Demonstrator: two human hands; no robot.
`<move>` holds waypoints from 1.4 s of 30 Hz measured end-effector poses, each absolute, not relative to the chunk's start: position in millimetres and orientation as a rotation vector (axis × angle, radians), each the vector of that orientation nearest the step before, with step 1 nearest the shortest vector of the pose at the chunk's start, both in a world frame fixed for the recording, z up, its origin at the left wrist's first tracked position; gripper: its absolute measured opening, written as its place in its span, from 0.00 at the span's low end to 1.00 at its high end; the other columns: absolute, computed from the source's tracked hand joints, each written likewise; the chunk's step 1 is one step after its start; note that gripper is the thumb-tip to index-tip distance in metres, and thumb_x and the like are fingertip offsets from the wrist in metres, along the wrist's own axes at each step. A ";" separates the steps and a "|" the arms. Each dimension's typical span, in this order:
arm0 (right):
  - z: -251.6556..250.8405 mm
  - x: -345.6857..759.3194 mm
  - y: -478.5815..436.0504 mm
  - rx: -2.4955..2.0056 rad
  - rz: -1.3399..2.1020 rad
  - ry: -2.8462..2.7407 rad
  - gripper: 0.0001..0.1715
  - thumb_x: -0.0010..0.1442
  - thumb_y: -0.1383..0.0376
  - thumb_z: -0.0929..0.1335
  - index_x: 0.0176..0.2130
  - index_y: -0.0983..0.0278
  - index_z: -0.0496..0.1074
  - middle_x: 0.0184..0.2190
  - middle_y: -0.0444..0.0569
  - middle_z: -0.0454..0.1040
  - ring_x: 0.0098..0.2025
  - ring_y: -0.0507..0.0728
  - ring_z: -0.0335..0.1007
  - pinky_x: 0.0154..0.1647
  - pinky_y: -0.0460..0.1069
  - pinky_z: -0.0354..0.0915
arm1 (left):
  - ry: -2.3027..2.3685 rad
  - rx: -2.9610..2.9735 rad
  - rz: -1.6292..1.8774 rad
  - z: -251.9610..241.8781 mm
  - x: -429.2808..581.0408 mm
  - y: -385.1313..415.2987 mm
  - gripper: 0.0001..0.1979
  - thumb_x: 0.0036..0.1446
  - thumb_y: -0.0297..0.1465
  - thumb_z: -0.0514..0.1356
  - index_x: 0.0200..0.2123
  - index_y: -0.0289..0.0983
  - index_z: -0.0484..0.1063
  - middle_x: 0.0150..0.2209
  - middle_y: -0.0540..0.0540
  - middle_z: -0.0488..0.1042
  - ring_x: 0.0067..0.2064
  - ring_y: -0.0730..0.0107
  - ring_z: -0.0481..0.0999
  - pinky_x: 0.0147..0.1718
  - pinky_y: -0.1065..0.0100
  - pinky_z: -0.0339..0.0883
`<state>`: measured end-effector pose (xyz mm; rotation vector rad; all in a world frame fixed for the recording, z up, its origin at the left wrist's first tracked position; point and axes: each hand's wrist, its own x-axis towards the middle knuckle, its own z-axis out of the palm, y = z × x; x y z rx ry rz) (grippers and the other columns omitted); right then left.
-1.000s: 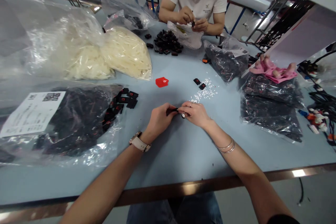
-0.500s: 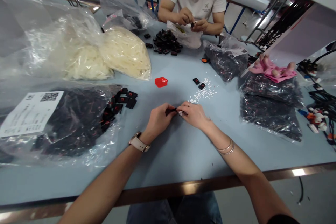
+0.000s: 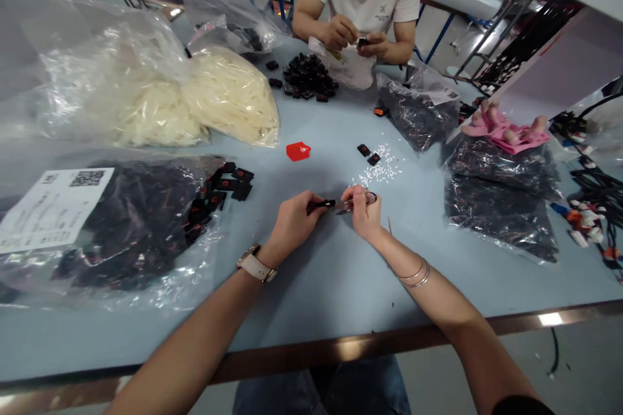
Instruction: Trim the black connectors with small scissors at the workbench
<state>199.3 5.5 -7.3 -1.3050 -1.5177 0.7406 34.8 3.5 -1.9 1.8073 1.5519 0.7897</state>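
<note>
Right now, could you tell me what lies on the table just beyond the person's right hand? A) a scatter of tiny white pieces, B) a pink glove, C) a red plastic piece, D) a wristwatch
A: the scatter of tiny white pieces lies on the table just beyond the right hand, which holds tweezers.

Matt pale-blue smooth desk [image 3: 316, 285] with a shiny metal edge; glossy clear plastic bag of black parts [image 3: 121, 227]; small matt black plastic piece [image 3: 321, 205].

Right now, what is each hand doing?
Left hand: closed, pinching a small black part.
Right hand: closed on metal tweezers, tips at the part.
</note>
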 end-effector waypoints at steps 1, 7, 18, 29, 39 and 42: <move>-7.8 198.4 5.1 -1.291 0.754 -1.511 0.36 0.65 0.44 0.53 0.25 0.64 0.70 0.19 0.45 0.66 0.21 0.50 0.63 0.23 0.45 0.61 | 1.558 1.807 0.781 -1.6 34.8 3.5 0.02 0.52 0.30 0.60 0.31 0.38 0.72 0.29 0.48 0.78 0.30 0.65 0.75 0.31 0.67 0.64; -5.4 196.3 3.8 -1.241 0.749 -1.547 0.30 0.65 0.47 0.56 0.26 0.63 0.70 0.19 0.44 0.67 0.21 0.50 0.65 0.23 0.44 0.62 | 1.549 1.790 0.795 -2.7 35.4 3.3 0.02 0.52 0.29 0.61 0.31 0.38 0.72 0.30 0.48 0.78 0.30 0.66 0.74 0.31 0.67 0.64; -9.8 195.2 4.4 -1.243 0.685 -1.604 0.27 0.66 0.50 0.57 0.27 0.63 0.70 0.23 0.46 0.71 0.23 0.50 0.68 0.25 0.45 0.65 | 1.536 1.797 0.804 -2.5 35.2 3.9 0.02 0.51 0.29 0.61 0.31 0.38 0.72 0.31 0.47 0.79 0.31 0.66 0.75 0.31 0.67 0.64; 3.6 192.8 4.6 -1.298 0.569 -1.750 0.25 0.67 0.55 0.56 0.26 0.62 0.69 0.18 0.43 0.67 0.22 0.49 0.66 0.27 0.45 0.61 | 1.543 1.816 0.813 -4.0 35.1 4.4 0.01 0.51 0.28 0.61 0.30 0.38 0.73 0.30 0.48 0.79 0.31 0.65 0.76 0.32 0.66 0.66; -2.3 192.2 7.1 -1.278 0.424 -1.845 0.25 0.67 0.56 0.56 0.25 0.62 0.68 0.22 0.46 0.71 0.27 0.51 0.68 0.33 0.46 0.63 | 1.547 1.814 0.805 -4.9 35.0 3.8 0.02 0.51 0.29 0.61 0.30 0.38 0.73 0.31 0.46 0.79 0.33 0.63 0.76 0.34 0.64 0.66; -3.5 194.5 5.0 -1.278 0.449 -1.722 0.25 0.67 0.57 0.55 0.26 0.62 0.69 0.20 0.44 0.69 0.24 0.50 0.66 0.29 0.46 0.63 | 1.560 1.806 0.792 -3.8 35.0 3.7 0.02 0.51 0.30 0.60 0.30 0.38 0.73 0.30 0.47 0.78 0.31 0.64 0.75 0.32 0.65 0.65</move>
